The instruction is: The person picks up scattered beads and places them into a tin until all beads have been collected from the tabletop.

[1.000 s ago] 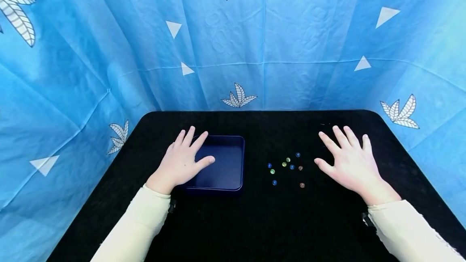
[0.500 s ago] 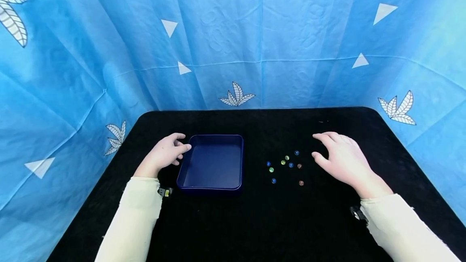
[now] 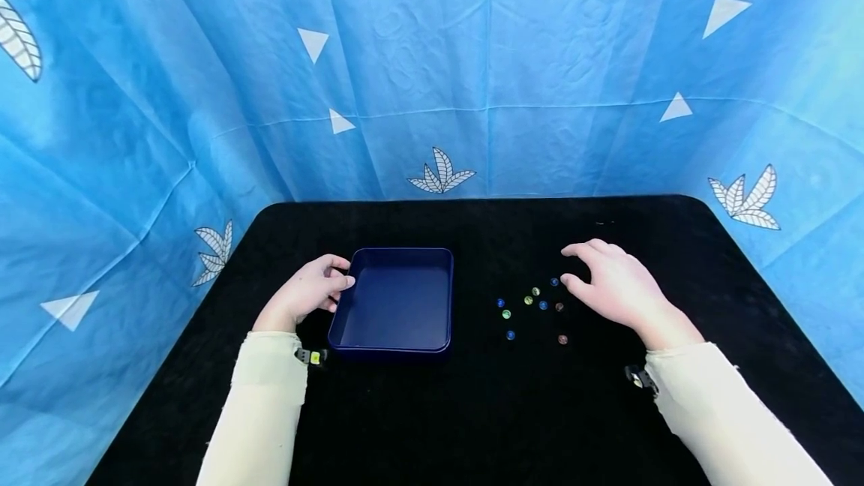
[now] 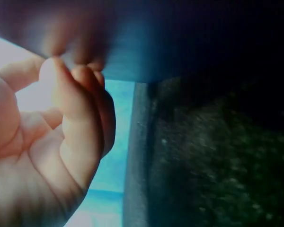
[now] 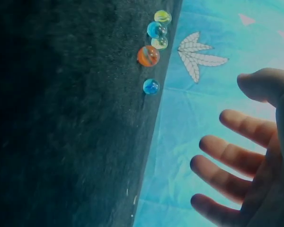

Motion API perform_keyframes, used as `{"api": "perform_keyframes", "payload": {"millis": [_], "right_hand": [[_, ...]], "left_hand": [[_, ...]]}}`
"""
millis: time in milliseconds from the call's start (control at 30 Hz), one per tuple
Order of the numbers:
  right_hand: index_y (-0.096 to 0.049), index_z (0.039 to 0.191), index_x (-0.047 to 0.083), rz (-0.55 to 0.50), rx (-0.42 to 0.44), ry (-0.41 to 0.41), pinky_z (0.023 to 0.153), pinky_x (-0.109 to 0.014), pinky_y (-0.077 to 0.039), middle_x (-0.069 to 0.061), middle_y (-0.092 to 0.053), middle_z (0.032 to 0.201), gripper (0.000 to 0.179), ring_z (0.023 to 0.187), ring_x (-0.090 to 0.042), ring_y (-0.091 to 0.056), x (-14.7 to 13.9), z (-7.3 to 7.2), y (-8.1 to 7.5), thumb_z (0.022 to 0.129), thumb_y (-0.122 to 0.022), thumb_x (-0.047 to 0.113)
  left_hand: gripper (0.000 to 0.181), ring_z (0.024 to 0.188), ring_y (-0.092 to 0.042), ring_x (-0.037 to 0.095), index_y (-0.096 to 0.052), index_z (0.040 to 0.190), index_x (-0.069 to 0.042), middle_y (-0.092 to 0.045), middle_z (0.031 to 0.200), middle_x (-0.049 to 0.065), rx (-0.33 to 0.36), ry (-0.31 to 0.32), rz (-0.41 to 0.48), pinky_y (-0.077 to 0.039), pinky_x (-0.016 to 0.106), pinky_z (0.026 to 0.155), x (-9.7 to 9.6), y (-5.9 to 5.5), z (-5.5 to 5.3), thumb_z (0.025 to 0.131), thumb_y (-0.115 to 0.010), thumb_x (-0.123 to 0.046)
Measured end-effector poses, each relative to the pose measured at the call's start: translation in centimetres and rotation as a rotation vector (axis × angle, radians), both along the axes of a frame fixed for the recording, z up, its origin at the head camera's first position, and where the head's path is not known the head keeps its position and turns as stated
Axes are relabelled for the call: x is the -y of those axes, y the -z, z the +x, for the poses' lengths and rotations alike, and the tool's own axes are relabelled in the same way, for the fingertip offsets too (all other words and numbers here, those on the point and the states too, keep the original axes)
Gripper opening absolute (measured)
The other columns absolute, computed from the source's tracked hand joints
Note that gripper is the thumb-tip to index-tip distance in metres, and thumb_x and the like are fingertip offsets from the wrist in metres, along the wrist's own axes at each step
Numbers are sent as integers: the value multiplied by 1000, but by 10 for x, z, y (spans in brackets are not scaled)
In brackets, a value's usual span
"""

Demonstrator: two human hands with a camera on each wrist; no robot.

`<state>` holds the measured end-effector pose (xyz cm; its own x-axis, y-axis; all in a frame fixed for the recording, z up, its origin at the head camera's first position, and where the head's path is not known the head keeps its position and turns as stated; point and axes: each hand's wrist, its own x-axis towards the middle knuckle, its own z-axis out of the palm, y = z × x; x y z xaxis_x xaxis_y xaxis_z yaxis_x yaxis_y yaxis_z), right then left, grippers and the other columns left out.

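Moved from above the blue tray (image 3: 398, 306) to its left rim since a second earlier, the left grip (image 3: 304, 292) is now set at the wall, while the right grip (image 3: 617, 283) has been brought inward toward nine glass marbles (image 3: 543, 305). The tray is placed left of center on the bench (image 3: 439, 426); the marbles are scattered to its right, apart from it. At the tray, fingers are bent at the outer wall and the thumb is seen over the rim; whether the rim is pinched cannot be told. By the marbles, the right grip is spread in a loose curve, with nothing held, its thumb tip just beside a blue marble (image 3: 555, 282). A reach for the marbles appears to be in hand; for a pickup, the right fingertips would need to be lowered and narrowed onto one marble. Close-set neighbors could be nudged or sent rolling, and any leftward travel would be met by the tray's raised wall. Farther out, pale sleeves (image 3: 722, 411) are seen, and the bench is backed by a blue curtain (image 3: 418, 58) printed with leaves.
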<state>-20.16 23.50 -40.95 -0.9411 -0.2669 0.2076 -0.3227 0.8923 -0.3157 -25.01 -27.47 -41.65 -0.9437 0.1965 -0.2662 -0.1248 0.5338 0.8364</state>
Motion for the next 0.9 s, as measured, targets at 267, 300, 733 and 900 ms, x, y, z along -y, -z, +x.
{"api": "perform_keyframes", "payload": {"millis": [267, 300, 733, 900], "right_hand": [[-68, 126, 15, -66, 67, -1, 88, -57, -47, -7, -61, 123, 38, 110, -32, -61, 3, -13, 1, 94, -68, 37], [-68, 126, 15, -72, 67, 0, 88, -57, -47, -7, -61, 123, 38, 109, -32, -61, 3, -14, 3, 94, -68, 37], [-45, 152, 13, -47, 253, -108, 88, -52, -48, -16, -54, 130, 63, 106, -29, -60, -4, -21, 22, 94, -69, 20], [-45, 153, 13, -21, 278, -154, 89, -51, -47, -15, -55, 124, 64, 108, -29, -56, 1, -20, 27, 94, -70, 17]], "left_hand": [[50, 77, -56, 21, -40, 140, 0, -57, 103, 12, 61, 34, 221, -55, 32, 61, 11, 13, 2, 99, -66, -17], [51, 78, -57, 21, -40, 140, 0, -56, 104, 12, 67, 35, 237, -55, 32, 62, 13, 15, 1, 100, -65, -17], [44, 75, -54, 19, -39, 140, 4, -54, 108, 15, 5, -38, 254, -51, 29, 56, 0, 24, -3, 103, -56, -13], [43, 73, -53, 19, -40, 138, 4, -54, 109, 18, -27, -44, 234, -51, 29, 56, -1, 25, -3, 102, -56, -12]]}}
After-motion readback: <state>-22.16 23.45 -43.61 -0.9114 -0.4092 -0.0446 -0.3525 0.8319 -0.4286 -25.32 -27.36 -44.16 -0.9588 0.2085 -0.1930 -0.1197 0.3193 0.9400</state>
